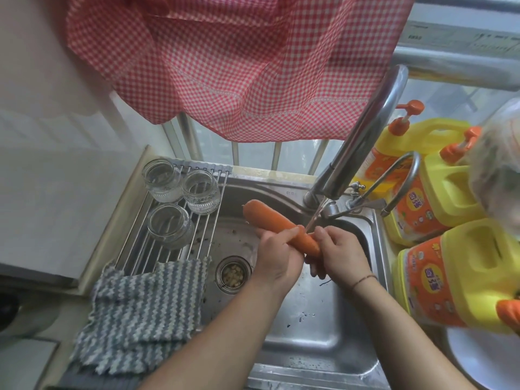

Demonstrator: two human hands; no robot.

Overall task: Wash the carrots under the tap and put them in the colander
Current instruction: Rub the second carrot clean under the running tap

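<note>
**Carrot under the tap, both hands on it**

My left hand (277, 256) is wrapped round the middle of the carrot (277, 228), hiding that stretch of it, and my right hand (339, 253) curls its fingers round the thin end, so I cannot see the tip. The thick end sticks out up and to the left of my hands, over the sink (309, 333). A thin stream from the tap (363, 142) lands on the carrot between my two hands.

Something orange shows below my right fingers; I cannot tell whether it is more carrot. The strainer (233, 274), left of my left wrist, holds bits too small to identify.

Right of my right hand stand yellow detergent jugs (450, 280); their orange labels carry writing too blurred to read. Beyond my left hand, three glass jars (171, 225) sit on a wire rack (202, 237), with a striped dishcloth (140, 313) draped nearer me. A red checked curtain (225, 66) hangs above.
</note>
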